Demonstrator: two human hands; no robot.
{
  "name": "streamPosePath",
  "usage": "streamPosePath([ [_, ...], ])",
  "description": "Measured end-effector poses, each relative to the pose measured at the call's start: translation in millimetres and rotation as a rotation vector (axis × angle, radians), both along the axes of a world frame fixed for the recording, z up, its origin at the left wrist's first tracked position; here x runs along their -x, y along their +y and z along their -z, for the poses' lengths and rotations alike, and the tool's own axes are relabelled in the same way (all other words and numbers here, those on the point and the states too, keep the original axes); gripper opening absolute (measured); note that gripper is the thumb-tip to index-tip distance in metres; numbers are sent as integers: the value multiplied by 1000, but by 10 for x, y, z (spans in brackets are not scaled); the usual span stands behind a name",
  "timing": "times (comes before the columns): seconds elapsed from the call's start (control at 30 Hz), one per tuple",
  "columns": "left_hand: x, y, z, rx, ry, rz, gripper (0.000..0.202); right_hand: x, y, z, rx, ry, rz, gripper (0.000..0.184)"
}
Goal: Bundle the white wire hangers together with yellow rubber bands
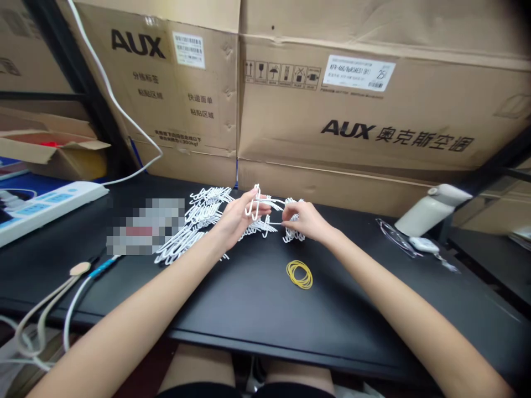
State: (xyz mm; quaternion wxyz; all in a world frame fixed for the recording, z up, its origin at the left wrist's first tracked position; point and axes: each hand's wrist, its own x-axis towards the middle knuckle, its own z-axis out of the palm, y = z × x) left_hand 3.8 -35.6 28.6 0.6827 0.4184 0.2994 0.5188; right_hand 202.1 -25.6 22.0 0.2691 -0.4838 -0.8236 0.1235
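Head cam: flat black surface [249,304] backs onto brown cardboard boxes [290,116], decent elbow room near its front edge [265,347]; left hand [235,217] and right hand [309,220], apart, pinch slim white hooks [257,192].

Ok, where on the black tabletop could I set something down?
Bare tabletop lies between the yellow bands and the front edge, and between the bands and the left forearm. It's crowded behind the bands, where the left hand and right hand are among white hooks.
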Motion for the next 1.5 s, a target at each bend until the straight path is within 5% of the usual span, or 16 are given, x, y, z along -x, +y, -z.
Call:
streamPosePath([
  [0.6, 7, 2, -7, -5, 39, -39, 34, -206, 50, -198, 26, 379, 253, 17],
  [0.77, -6, -40, -23, -67, 137, -40, 36, -323, 42, -371, -50, 653, 302, 27],
  [1.03, -35, -103, -23, -112, 235, 21, 41, -302, -196, -655, -16, 752, 205, 30],
  [1.5, -25, -69, 54, -156, 257, 38, 39, -89, -269, -523, 99, 719, 74, 30],
])
